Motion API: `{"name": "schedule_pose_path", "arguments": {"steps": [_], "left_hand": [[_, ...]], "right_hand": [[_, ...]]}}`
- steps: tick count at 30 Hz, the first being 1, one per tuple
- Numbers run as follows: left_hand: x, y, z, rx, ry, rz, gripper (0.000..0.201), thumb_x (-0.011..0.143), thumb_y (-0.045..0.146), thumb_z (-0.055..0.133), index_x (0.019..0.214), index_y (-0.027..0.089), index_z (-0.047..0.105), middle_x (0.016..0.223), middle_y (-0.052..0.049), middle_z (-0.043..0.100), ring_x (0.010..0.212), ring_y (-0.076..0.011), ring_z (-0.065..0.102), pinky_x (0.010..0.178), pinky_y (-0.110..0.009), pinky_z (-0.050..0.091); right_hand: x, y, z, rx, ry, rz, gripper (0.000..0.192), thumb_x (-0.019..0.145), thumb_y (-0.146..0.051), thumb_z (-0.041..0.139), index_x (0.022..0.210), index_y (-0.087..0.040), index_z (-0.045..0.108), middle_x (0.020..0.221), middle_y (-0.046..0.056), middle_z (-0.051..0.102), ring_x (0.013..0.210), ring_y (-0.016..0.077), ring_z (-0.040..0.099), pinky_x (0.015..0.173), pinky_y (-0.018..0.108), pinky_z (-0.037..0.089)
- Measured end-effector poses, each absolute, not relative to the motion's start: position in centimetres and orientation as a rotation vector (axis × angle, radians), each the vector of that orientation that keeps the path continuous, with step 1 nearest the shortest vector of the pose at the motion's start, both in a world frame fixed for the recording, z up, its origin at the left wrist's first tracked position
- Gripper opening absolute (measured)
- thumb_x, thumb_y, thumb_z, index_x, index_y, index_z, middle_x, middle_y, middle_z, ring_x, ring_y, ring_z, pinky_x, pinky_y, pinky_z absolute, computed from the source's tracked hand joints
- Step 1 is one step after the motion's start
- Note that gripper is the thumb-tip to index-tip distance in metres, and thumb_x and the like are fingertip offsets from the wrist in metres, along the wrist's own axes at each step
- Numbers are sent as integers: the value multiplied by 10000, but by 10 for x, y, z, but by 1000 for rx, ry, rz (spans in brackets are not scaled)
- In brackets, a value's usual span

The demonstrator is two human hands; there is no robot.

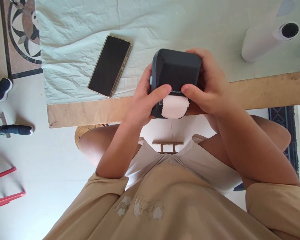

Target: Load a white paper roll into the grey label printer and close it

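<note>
Between both hands I hold a dark, boxy label printer (178,70) over the front edge of the table. A strip of white label paper (175,107) sticks out of its near end. My left hand (147,96) grips the left side, its thumb lying on the top face. On the right side, my right hand (210,81) wraps around the printer, its thumb also pressed on top near the paper. Most of the other fingers are hidden behind or beneath the casing. Left of the printer lies a smartphone (110,65) with a dark screen and a clear case.
A pale green cloth (72,43) covers the table, whose bare wooden edge (90,111) runs along the front. At the right stands a white cylindrical object (262,41) with a dark round end. Another person's shoes (1,89) and red metal legs (7,198) show at the left.
</note>
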State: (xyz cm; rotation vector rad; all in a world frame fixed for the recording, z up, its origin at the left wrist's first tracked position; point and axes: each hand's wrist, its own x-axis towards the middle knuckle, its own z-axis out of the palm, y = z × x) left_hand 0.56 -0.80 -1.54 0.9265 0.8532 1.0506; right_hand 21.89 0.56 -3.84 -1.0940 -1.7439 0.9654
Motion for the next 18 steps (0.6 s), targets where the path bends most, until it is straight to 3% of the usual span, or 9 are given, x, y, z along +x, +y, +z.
{"name": "schedule_pose_path", "arguments": {"steps": [6, 10, 12, 15, 18], "left_hand": [[32, -20, 5, 863, 956, 1205, 682, 1088, 796, 492, 1503, 277, 645, 1173, -87, 785, 1386, -367, 747, 1091, -460, 634], [40, -28, 14, 858, 980, 1334, 798, 1098, 858, 358, 1540, 256, 639, 1196, -100, 773, 1442, -384, 727, 1155, -534, 611], [36, -28, 15, 820, 971, 1334, 801, 1116, 839, 327, 1531, 235, 651, 1201, -109, 767, 1476, -396, 708, 1186, -579, 591], [22, -20, 10, 734, 952, 1245, 649, 1186, 663, 353, 1438, 181, 708, 1167, -128, 762, 1533, -418, 669, 1249, -649, 537], [8, -10, 3, 755, 909, 1103, 236, 1110, 317, 629, 1184, 164, 793, 1131, -151, 776, 1547, -467, 644, 1305, -640, 495]], "right_hand": [[215, 1, -21, -1162, -1749, 989, 774, 923, -776, 615, 1523, -319, 437, 1188, 17, 707, 907, 219, 676, 904, 441, 573], [215, -3, -7, -1165, -1796, 975, 606, 951, -601, 621, 1483, -347, 482, 1356, 22, 691, 1132, 257, 680, 988, 440, 579], [215, -3, -3, -1158, -1810, 971, 614, 942, -581, 632, 1480, -326, 483, 1448, 28, 660, 1232, 254, 658, 1015, 410, 573], [214, -2, 0, -1153, -1818, 997, 770, 895, -612, 641, 1524, -217, 439, 1489, 78, 642, 1276, 239, 633, 926, 357, 540], [214, -2, 1, -1188, -1823, 990, 860, 873, -627, 613, 1549, -135, 411, 1455, 116, 662, 1160, 220, 640, 896, 352, 519]]}}
